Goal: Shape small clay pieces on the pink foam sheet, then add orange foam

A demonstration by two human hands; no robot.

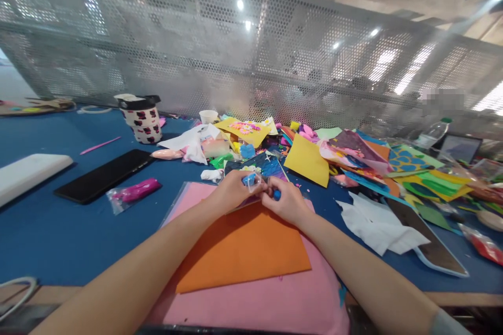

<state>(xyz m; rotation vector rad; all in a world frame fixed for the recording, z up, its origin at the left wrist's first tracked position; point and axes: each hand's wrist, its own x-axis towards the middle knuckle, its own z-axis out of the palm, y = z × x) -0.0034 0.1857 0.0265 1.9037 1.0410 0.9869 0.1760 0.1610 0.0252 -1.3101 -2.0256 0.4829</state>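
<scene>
My left hand [231, 191] is closed on a small see-through plastic bag [257, 183] with blue modelling clay [248, 180] inside. Close against it, my right hand [288, 201] has its fingers pinched, and a small blue lump of clay [277, 194] shows between them. Both hands meet above the far edge of an orange foam sheet [243, 251], which lies on a pink sheet [251, 309]. Just beyond the fingers is a dark blue and purple picture [271, 165] with a white star, partly hidden by my hands.
A patterned cup [142, 123], a black phone-like slab [104, 175], a white device [31, 175] and wrapped magenta clay [135, 192] lie left. Colourful craft sheets and clay packs pile up behind, near yellow foam [307, 159]. A crumpled tissue [379, 222] is right. A perforated metal screen [220, 47] stands behind.
</scene>
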